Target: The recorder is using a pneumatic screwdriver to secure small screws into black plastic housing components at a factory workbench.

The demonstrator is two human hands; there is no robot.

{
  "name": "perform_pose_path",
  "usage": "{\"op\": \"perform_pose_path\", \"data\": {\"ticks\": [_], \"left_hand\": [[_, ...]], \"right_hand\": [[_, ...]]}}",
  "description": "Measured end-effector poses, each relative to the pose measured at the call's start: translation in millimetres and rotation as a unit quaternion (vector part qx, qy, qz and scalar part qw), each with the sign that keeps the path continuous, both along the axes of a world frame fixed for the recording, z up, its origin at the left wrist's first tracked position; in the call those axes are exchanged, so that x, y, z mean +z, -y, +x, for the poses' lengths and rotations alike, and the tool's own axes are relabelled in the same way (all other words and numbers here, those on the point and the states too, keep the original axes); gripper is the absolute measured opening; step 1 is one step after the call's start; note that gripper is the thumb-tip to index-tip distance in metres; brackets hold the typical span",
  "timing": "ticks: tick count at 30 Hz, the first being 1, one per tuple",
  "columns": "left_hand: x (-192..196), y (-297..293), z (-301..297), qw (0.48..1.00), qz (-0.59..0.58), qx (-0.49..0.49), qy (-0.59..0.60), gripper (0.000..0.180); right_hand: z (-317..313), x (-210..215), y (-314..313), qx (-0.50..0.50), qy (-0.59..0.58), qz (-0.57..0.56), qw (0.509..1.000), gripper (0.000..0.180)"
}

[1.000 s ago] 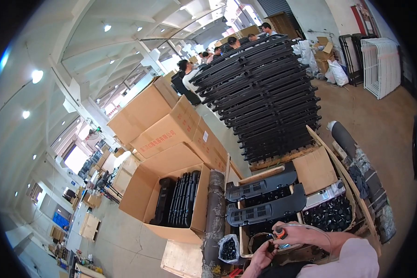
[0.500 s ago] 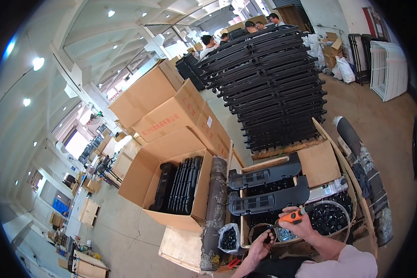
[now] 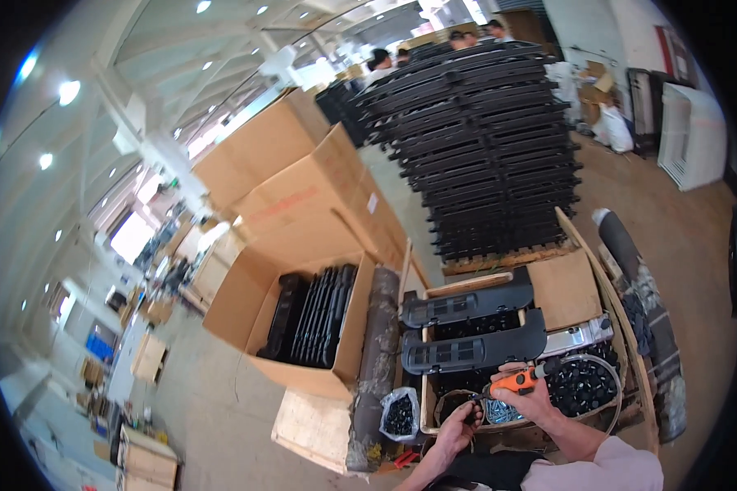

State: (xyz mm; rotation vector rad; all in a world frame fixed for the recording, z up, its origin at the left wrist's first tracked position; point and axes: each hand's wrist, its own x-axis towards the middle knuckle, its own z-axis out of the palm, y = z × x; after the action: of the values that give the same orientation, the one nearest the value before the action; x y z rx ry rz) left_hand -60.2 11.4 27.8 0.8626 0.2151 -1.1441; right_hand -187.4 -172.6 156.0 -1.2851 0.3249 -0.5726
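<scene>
My right hand (image 3: 529, 403) is wrapped round an orange power screwdriver (image 3: 514, 382), its bit pointing left and a clear hose curving away on the right. Close to the bit, my left hand (image 3: 460, 427) has its fingers pinched together; whatever they hold is too small and dark to make out. Silver screws (image 3: 504, 412) lie in a compartment beneath the screwdriver. Small black parts (image 3: 580, 386) fill the compartment to the right. Just beyond my hands, two black vented plastic panels (image 3: 473, 350) rest across the wooden bin.
A clear bag of black parts (image 3: 400, 415) sits left of the bin, beside a wrapped roll (image 3: 374, 360). An open carton (image 3: 237, 307) holds several black panels. Tall stacked black frames (image 3: 483, 155) stand ahead, with people behind them. Another roll (image 3: 643, 327) lies right.
The view has tilted slightly. My left fingers are a little closer to the screwdriver's bit, while my right hand keeps its grip on the screwdriver.
</scene>
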Motion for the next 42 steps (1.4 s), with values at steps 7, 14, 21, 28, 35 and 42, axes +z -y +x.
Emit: {"op": "perform_pose_path", "data": {"ticks": [7, 14, 21, 28, 35, 42], "left_hand": [[6, 28, -10, 1.000, 0.020, -0.018, -0.015, 0.029], [10, 16, -5, 0.996, 0.026, 0.070, -0.037, 0.028], [7, 19, -6, 0.992, -0.033, 0.101, -0.066, 0.027], [4, 14, -1, 0.995, -0.023, 0.084, -0.044, 0.026], [11, 7, 4, 0.994, -0.021, 0.094, -0.052, 0.025], [13, 12, -1, 0.991, -0.035, 0.107, -0.074, 0.024]], "right_hand": [[-10, 1, 1, -0.039, -0.003, 0.018, 0.999, 0.051], [6, -9, -14, 0.042, -0.010, -0.017, 0.999, 0.049], [10, -11, -17, 0.044, -0.022, -0.031, 0.998, 0.048], [20, -16, -17, 0.046, -0.009, -0.041, 0.998, 0.046], [24, -16, -20, 0.065, -0.015, -0.049, 0.997, 0.045], [23, -17, -11, 0.050, -0.019, -0.036, 0.998, 0.044]]}}
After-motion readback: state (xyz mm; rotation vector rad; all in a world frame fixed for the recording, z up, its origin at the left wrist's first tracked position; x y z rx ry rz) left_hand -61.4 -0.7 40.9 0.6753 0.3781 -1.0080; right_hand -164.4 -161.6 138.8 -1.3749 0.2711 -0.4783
